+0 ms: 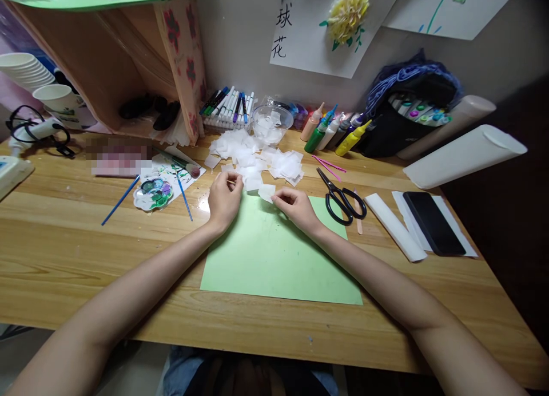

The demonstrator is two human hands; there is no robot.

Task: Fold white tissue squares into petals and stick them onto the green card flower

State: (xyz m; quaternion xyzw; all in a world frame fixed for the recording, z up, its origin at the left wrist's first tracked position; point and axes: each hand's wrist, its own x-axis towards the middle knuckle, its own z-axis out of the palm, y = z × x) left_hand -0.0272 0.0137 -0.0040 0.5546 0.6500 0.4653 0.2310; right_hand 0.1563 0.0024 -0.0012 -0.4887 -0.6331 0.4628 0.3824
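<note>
A light green sheet of paper point(274, 256) lies flat on the wooden desk point(64, 241) in front of me. Just beyond its far edge spreads a pile of several small white tissue squares point(257, 158). My left hand point(223, 200) rests at the sheet's far left corner, fingers pinched together near the pile on something I cannot make out. My right hand point(295, 206) is curled at the sheet's far edge, its fingertips pinching one white tissue square point(266, 191).
Black scissors point(341, 198) lie right of the sheet, with a phone point(433, 222) on white strips beyond. A paint palette point(153, 193), blue brushes point(120, 200), markers point(227, 107), paint bottles point(332, 134), a clear bowl point(272, 123) and paper rolls point(465, 155) line the back.
</note>
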